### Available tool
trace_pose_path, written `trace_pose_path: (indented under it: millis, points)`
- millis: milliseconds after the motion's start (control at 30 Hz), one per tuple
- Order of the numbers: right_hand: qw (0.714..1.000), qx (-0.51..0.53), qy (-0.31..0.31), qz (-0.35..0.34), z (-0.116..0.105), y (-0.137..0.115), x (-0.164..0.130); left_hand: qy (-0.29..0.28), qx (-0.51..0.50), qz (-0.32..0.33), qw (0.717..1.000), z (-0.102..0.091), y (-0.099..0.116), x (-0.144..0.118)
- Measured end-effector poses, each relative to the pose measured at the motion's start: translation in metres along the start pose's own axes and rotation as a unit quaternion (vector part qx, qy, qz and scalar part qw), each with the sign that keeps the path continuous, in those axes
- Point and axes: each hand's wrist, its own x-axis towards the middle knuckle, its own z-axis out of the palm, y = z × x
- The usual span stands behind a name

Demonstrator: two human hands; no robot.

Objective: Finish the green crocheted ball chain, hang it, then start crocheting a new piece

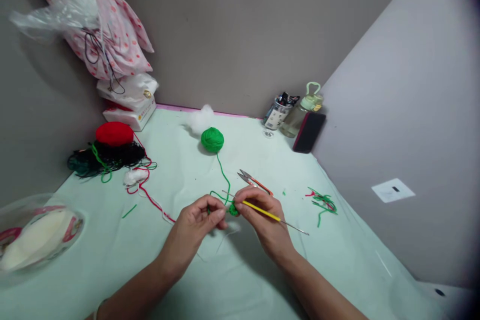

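My left hand pinches a small green crocheted piece and the green strand running to it. My right hand grips a yellow-handled crochet hook, its tip at the green piece and its metal end pointing right. The strand leads back to a green yarn ball farther up the pale green table cover. Small snips with orange handles lie just behind my right hand.
A red yarn ball sits on tangled dark yarn at the left, with loose red strand trailing. Yarn scraps lie at the right. A cup of tools, a bottle and a phone stand in the corner. A plastic bag is near left.
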Motion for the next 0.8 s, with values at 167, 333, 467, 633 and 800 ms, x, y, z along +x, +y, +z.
trace_pose_path:
  millis: [167, 333, 467, 633, 800]
  points:
    - [0.998, -0.032, -0.053, 0.003, 0.001, -0.002, -0.004, 0.002, -0.011, 0.014, 1.000, 0.002, 0.002, 0.003]
    - [0.995, -0.065, -0.080, 0.019, 0.002, 0.002, -0.005, 0.022, -0.024, 0.029, 0.999, 0.002, -0.001, 0.004]
    - [0.996, -0.076, -0.045, 0.026, 0.001, 0.007, -0.003, 0.038, 0.006, 0.065, 0.997, 0.003, -0.007, 0.003]
    - [0.989, -0.094, -0.074, 0.082, 0.002, 0.011, -0.002, 0.076, 0.101, 0.159, 0.979, -0.001, -0.014, 0.005]
    - [0.979, -0.131, -0.118, 0.107, 0.003, 0.012, 0.001, 0.088, 0.149, 0.188, 0.967, -0.007, -0.017, 0.009]
